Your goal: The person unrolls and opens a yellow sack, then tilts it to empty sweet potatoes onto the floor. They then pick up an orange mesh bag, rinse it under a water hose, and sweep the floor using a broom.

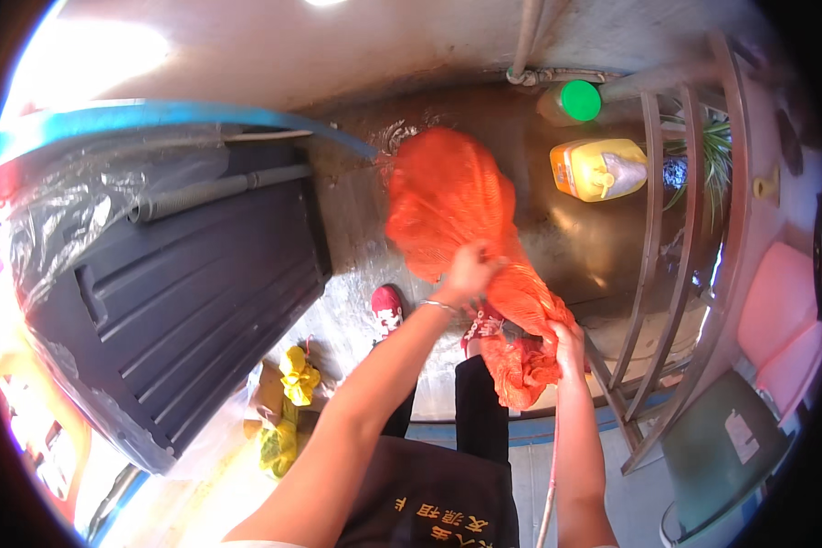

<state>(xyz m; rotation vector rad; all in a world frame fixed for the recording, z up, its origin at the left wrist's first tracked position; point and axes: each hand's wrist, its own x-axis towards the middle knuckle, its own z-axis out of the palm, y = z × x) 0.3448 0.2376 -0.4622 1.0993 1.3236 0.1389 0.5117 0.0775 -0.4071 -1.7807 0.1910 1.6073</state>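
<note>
A large orange mesh sack (452, 198), bulging at its far end, hangs over the wet floor in front of me. My right hand (567, 349) is closed around the gathered neck of the sack, and a loose bunched end droops beside it. A thin cord (553, 472) runs down along my right forearm; whether it is tied to the sack is hidden. My left hand (472, 272), with a bracelet at the wrist, is at the sack's narrowing middle. It is blurred, so whether its fingers grip the mesh is unclear.
A dark ribbed plastic panel (226, 288) with a grey corrugated hose (192, 196) fills the left. Yellow bags (299, 375) lie near my feet. A yellow jug (599, 170), a green-lidded jar (580, 101) and a metal rack (688, 246) stand right. A green chair (723, 452) is lower right.
</note>
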